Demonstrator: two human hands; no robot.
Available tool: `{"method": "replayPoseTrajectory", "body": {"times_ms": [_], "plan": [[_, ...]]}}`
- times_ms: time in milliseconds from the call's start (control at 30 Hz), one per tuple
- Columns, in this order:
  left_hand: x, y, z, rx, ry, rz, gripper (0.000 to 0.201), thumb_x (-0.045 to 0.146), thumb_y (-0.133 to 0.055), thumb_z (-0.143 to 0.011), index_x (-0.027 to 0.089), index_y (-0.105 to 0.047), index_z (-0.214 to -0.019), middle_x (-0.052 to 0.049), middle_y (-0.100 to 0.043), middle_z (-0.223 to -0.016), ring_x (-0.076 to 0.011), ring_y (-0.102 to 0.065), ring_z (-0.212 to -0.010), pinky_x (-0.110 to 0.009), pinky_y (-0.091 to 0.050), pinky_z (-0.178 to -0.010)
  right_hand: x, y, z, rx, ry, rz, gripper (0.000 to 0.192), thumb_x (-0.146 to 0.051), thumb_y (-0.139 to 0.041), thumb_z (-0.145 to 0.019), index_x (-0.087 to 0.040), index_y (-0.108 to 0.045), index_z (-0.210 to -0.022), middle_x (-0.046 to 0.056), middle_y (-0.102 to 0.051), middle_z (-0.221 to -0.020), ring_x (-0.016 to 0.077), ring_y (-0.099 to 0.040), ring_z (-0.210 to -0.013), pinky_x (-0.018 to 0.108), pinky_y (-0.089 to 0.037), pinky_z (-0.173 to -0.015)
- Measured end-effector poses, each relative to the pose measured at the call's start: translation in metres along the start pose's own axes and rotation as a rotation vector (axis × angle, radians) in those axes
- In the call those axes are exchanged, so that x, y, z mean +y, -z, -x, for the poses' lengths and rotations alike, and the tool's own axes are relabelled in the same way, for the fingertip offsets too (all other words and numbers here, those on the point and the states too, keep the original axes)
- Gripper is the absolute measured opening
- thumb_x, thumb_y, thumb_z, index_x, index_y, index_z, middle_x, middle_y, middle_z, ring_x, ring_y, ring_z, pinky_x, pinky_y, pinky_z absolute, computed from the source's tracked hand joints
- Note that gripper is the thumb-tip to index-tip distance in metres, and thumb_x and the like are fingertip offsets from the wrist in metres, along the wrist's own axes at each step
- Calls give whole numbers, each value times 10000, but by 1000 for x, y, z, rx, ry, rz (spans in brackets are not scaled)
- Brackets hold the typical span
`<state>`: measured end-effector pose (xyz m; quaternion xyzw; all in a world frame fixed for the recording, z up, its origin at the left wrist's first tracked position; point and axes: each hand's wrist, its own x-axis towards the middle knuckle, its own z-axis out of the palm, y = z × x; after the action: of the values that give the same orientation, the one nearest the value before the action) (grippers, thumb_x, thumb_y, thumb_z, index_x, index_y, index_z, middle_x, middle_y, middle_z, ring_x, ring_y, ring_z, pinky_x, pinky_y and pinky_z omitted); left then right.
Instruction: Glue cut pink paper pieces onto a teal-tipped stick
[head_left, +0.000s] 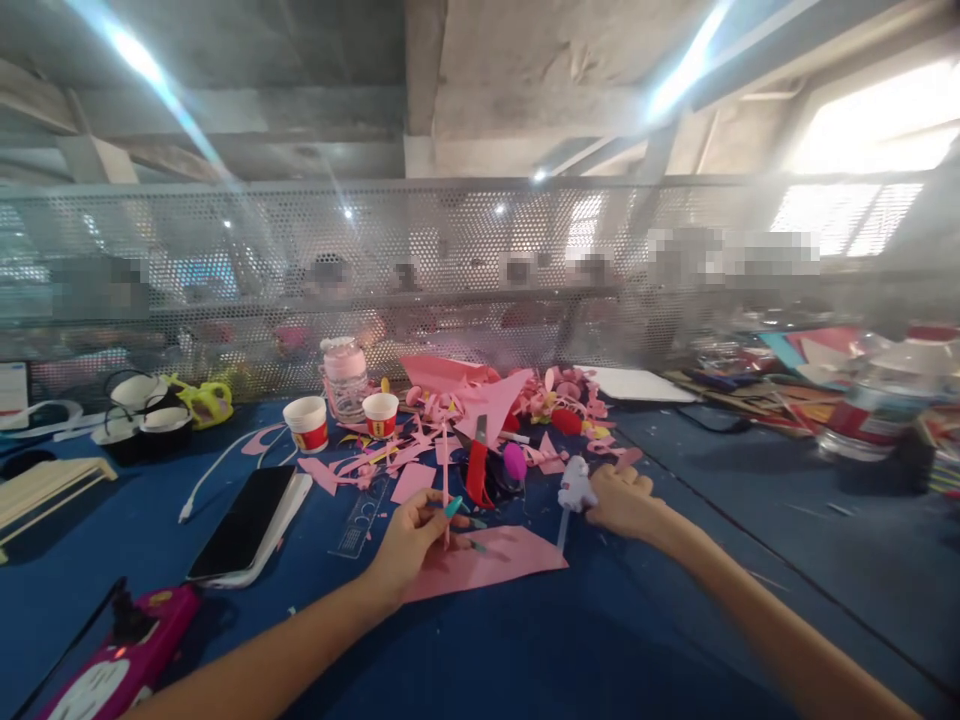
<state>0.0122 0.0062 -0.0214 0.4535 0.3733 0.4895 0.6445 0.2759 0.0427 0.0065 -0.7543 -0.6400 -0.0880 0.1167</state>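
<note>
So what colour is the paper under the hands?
Pink. The paper sheet lies on the blue table, clear in the head view.

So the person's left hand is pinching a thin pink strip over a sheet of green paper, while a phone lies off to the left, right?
Not quite: the head view shows the sheet is pink, not green. The left hand does pinch the thin pink strip over it, and the phone lies to the left.

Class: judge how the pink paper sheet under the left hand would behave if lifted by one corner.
The pink paper sheet looks thin and lies flat, so it would probably droop. It seems light, likely sliding easily on the blue table unless the left hand pins it.
</note>
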Motion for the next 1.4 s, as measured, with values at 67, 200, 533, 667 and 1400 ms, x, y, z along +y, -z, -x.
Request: {"method": "replayPoseTrajectory", "body": {"times_ms": [67,200,533,667,1400], "plan": [[0,-1,0,9,-5,9,399,421,-679,-625,174,-476,-864,-41,-673,-734,-194,-660,-571,-215,-451,-385,-9,12,8,45,-50,47,314,-107,-493,-640,-32,-548,-941,290,-521,-954,460,-487,-909,534,-401,-590],[1,-2,0,0,-46,56,384,406,-698,-615,158,-496,-828,-25,-673,-674,-159,-648,-533,-265,-504,-564,-48,37,20,106,33,51,335,-112,-429,-744,28,-488,-1042,311,-459,-1071,410,-456,-991,487,-403,-704],[1,0,0,-16,-45,14,368,403,-700,-616,156,-520,-822,-16,-671,-663,-154,-636,-513,-278,-505,-577,-134,6,5,-24,144,-93,447,-279,-539,-725,-6,-455,-1070,235,-525,-1011,286,-551,-903,330,-442,-696],[0,1,-1,-17,-43,-17,355,396,-685,-639,152,-524,-839,-17,-669,-667,-135,-622,-500,-276,-509,-586,-125,4,1,-54,156,-120,452,-209,-567,-664,-20,-454,-1058,207,-564,-958,278,-575,-883,309,-438,-691],[3,0,1,47,-56,-8,337,371,-694,-634,164,-530,-843,-1,-656,-666,-138,-630,-528,-266,-504,-588,-109,-1,-12,-33,295,-123,484,-342,-580,-663,-27,-485,-1018,209,-533,-1005,308,-501,-973,351,-385,-794]]}}
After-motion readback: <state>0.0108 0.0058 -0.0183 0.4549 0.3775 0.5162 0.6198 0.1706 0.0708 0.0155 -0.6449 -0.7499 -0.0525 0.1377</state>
